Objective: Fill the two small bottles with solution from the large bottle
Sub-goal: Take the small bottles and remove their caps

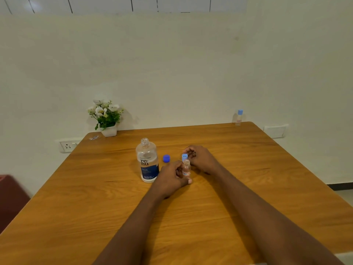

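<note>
The large clear bottle (147, 161) with a blue label stands uncapped on the wooden table (95, 197). Its dark blue cap (166, 158) lies just to its right. My left hand (172, 178) grips a small clear bottle (186, 168), upright and uncapped, near the table's middle. My right hand (200, 157) pinches the small light blue cap (184, 157) just above and behind that bottle's mouth. A second small bottle (239, 117) with its light blue cap on stands at the far right corner of the table.
A white pot of white flowers (106, 117) stands at the table's far left corner, with a small scrap of wrapper (94, 138) beside it. Wall sockets (67, 146) sit behind the table's left edge. A dark red seat (9, 197) is at the left.
</note>
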